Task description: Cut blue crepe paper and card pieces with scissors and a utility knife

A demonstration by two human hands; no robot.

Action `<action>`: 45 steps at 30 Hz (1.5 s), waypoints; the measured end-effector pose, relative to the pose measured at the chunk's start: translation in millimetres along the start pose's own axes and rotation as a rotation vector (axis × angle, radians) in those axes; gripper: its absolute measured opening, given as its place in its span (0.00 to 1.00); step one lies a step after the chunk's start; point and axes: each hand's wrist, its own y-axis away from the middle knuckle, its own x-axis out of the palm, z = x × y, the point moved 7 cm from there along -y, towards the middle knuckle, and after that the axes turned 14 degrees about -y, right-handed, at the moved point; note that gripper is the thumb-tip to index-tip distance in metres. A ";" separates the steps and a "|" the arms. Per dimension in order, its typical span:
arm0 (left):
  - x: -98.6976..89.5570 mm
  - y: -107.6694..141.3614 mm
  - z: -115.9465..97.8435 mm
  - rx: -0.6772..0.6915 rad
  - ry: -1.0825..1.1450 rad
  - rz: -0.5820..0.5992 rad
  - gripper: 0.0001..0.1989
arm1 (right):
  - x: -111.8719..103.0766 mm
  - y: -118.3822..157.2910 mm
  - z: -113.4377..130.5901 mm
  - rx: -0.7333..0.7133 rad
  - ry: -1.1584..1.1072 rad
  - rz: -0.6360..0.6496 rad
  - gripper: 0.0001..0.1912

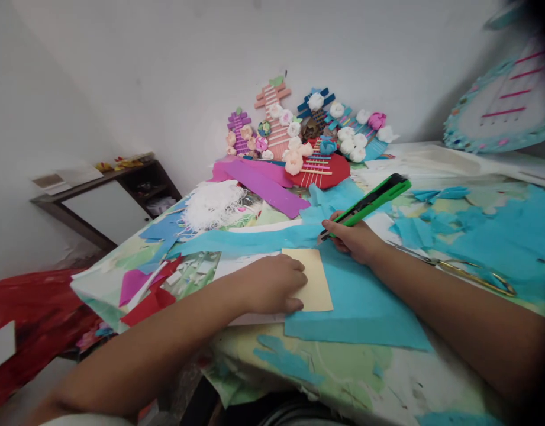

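My left hand (279, 285) lies flat on a pale yellow card (317, 281), its fingers spread over the card's left part. Under the card is a sheet of blue paper (365, 313), with white paper to the left. In my right hand (354, 239) is a green and black utility knife (372, 201), gripped near its blade end. The blade tip points down-left, just above the card's top right corner; whether it touches the blue paper I cannot tell. A strip of blue paper (254, 238) runs beyond the card.
Gold-handled scissors (474, 275) lie right of my right hand. White shredded paper (213, 205), purple paper (267, 189) and decorated craft pieces (276, 130) sit farther back. Blue scraps (512, 236) cover the right side. A low cabinet (107, 207) stands at left.
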 end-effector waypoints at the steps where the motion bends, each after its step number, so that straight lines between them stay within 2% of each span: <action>1: -0.6 -0.5 -0.5 0.003 -0.010 0.000 0.10 | -0.1 0.0 -0.1 0.002 0.003 -0.002 0.16; 8: 0.2 -2.5 -13.9 0.009 -0.194 0.037 0.08 | -1.2 -1.2 -1.8 -0.022 0.071 0.008 0.16; 12: -1.5 -8.7 -14.9 0.018 -0.250 0.034 0.07 | -0.4 0.8 -1.1 -0.027 0.105 0.011 0.16; 21: -7.0 -24.0 -38.0 0.289 -0.206 -0.140 0.13 | 1.1 0.9 1.1 -0.052 0.107 0.025 0.16; 27: -6.9 -28.6 -34.6 0.294 -0.156 -0.206 0.10 | 0.7 0.9 -0.3 -0.039 0.071 0.019 0.15; 33: -4.5 -32.8 -31.5 0.304 -0.136 -0.192 0.09 | 1.1 0.4 -0.8 -0.019 0.036 0.027 0.15; 37: 1.6 -30.5 -26.2 0.243 -0.152 -0.119 0.11 | 2.0 0.3 0.0 -0.026 0.029 0.040 0.14; 40: 6.6 -22.0 -13.5 0.137 -0.157 -0.063 0.10 | 3.2 0.8 -0.3 -0.027 0.016 0.059 0.14; 43: 8.8 -8.9 1.4 0.035 -0.135 -0.056 0.08 | 3.2 0.5 -1.1 -0.031 0.024 0.065 0.14; 45: 11.2 -1.9 11.4 -0.068 -0.111 -0.034 0.10 | 2.1 -0.1 -1.8 -0.027 0.035 0.056 0.14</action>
